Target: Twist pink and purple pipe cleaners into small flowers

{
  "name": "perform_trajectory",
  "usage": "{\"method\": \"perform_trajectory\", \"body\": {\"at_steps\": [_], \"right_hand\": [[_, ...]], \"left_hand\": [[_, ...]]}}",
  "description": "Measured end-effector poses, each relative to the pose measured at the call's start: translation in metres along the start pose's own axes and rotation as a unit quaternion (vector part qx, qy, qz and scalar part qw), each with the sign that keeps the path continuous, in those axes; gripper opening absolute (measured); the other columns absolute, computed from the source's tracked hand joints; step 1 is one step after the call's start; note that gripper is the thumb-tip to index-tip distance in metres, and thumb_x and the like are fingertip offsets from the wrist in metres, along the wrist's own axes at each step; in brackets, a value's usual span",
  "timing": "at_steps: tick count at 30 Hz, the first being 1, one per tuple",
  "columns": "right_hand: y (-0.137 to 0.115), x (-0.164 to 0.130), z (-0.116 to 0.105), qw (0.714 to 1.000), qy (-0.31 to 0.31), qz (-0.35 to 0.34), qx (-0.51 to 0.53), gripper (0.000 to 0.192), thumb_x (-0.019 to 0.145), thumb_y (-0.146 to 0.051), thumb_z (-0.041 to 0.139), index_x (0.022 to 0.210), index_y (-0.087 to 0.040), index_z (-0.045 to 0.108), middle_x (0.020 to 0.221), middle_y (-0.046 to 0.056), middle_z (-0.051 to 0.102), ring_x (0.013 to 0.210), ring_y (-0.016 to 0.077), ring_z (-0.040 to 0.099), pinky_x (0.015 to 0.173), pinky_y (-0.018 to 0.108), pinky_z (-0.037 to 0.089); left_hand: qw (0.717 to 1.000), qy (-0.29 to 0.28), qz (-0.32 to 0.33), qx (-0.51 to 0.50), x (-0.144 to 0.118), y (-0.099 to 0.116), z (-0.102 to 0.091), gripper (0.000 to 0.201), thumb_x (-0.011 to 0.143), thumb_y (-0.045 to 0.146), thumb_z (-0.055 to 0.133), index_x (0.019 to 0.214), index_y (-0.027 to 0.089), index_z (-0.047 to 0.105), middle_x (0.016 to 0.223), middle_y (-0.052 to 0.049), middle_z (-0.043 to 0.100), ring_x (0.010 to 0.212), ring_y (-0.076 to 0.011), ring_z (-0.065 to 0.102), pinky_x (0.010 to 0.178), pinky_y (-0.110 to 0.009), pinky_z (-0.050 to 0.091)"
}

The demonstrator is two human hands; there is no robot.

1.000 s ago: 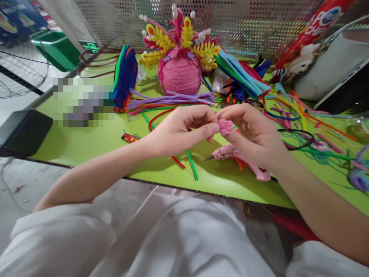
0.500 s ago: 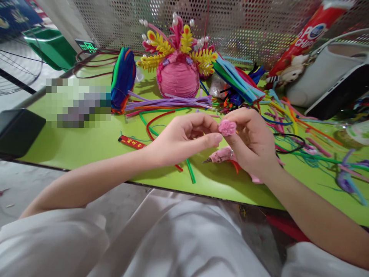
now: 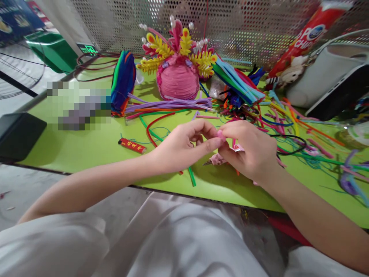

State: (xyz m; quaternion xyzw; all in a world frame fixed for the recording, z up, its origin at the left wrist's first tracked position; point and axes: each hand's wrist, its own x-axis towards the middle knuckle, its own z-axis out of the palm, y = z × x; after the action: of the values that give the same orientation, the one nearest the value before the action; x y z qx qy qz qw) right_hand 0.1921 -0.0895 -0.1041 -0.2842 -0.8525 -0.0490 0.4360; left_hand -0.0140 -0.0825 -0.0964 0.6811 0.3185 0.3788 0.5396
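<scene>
Both hands dropped toward the surface [image 3: 86, 150], left hand [image 3: 184, 148] and right hand [image 3: 250, 152] fingers now pinched on the pink flower [image 3: 221, 134], mostly hidden, probably being pressed tighter.

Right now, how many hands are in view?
2. The left hand and the right hand meet over the green table, pinching a small pink piece, mostly hidden between their fingertips.
</scene>
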Motion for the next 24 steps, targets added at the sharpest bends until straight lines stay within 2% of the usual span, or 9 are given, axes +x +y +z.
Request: {"method": "perform_trajectory", "body": {"at_steps": [3, 7, 11, 14, 16, 20, 24], "right_hand": [[0.002, 0.001, -0.005, 0.999, -0.015, -0.029, 0.001, 0.016, 0.094, -0.013, 0.061, 0.103, -0.026, 0.061, 0.095, 0.004, 0.073, 0.085, 0.0192, 0.071, 0.073, 0.032, 0.057], [0.000, 0.007, -0.011, 0.998, -0.041, -0.018, 0.048, 0.019, 0.094, -0.009, 0.058, 0.102, -0.025, 0.062, 0.092, 0.003, 0.071, 0.082, 0.0153, 0.069, 0.070, 0.027, 0.056], [-0.007, 0.010, -0.014, 0.990, -0.062, 0.072, 0.106, 0.011, 0.094, -0.012, 0.063, 0.098, -0.022, 0.061, 0.085, -0.001, 0.068, 0.073, 0.0114, 0.066, 0.067, 0.024, 0.053], [-0.011, 0.011, -0.016, 0.974, -0.087, 0.138, 0.155, 0.009, 0.096, -0.015, 0.064, 0.097, -0.023, 0.062, 0.084, -0.002, 0.068, 0.070, 0.0108, 0.066, 0.065, 0.025, 0.053], [-0.013, 0.011, -0.017, 0.973, -0.095, 0.151, 0.147, 0.007, 0.098, -0.016, 0.063, 0.098, -0.022, 0.064, 0.086, -0.001, 0.069, 0.072, 0.0117, 0.067, 0.065, 0.026, 0.053], [-0.012, 0.012, -0.018, 0.994, -0.076, 0.061, 0.041, 0.008, 0.098, -0.012, 0.061, 0.098, -0.019, 0.066, 0.093, 0.005, 0.072, 0.084, 0.0154, 0.070, 0.074, 0.028, 0.054], [-0.014, 0.011, -0.018, 0.997, -0.075, 0.008, -0.018, 0.009, 0.097, -0.009, 0.061, 0.098, -0.016, 0.067, 0.092, 0.008, 0.071, 0.086, 0.0167, 0.068, 0.077, 0.028, 0.054]], "left_hand": [[0.998, -0.017, -0.016, -0.058, 0.004, 0.001, -0.001, 0.035, 0.082, 0.040, 0.086, 0.095, 0.015, 0.066, 0.089, 0.000, 0.066, 0.073, -0.0053, 0.058, 0.063, -0.015, 0.047], [0.988, -0.051, -0.053, -0.138, 0.009, 0.006, -0.009, 0.036, 0.076, 0.032, 0.091, 0.095, 0.016, 0.065, 0.083, 0.004, 0.064, 0.057, -0.0002, 0.050, 0.049, -0.012, 0.039], [0.976, -0.095, -0.091, -0.174, 0.011, 0.009, -0.017, 0.030, 0.078, 0.028, 0.090, 0.090, 0.017, 0.065, 0.069, 0.007, 0.059, 0.045, 0.0018, 0.039, 0.039, -0.012, 0.029], [0.978, -0.108, -0.089, -0.153, 0.012, 0.009, -0.021, 0.028, 0.078, 0.027, 0.089, 0.088, 0.016, 0.065, 0.066, 0.007, 0.059, 0.045, 0.0010, 0.042, 0.038, -0.011, 0.032], [0.984, -0.099, -0.073, -0.132, 0.013, 0.007, -0.022, 0.028, 0.079, 0.027, 0.089, 0.088, 0.017, 0.065, 0.068, 0.007, 0.060, 0.047, 0.0004, 0.046, 0.038, -0.010, 0.037], [0.989, -0.102, -0.047, -0.098, 0.015, 0.003, -0.023, 0.024, 0.083, 0.028, 0.085, 0.091, 0.018, 0.064, 0.072, 0.006, 0.064, 0.049, -0.0016, 0.054, 0.040, -0.011, 0.046], [0.995, -0.079, -0.036, -0.045, 0.015, 0.005, -0.023, 0.020, 0.083, 0.026, 0.084, 0.089, 0.015, 0.068, 0.071, 0.006, 0.065, 0.046, 0.0000, 0.052, 0.039, -0.010, 0.045]]}}
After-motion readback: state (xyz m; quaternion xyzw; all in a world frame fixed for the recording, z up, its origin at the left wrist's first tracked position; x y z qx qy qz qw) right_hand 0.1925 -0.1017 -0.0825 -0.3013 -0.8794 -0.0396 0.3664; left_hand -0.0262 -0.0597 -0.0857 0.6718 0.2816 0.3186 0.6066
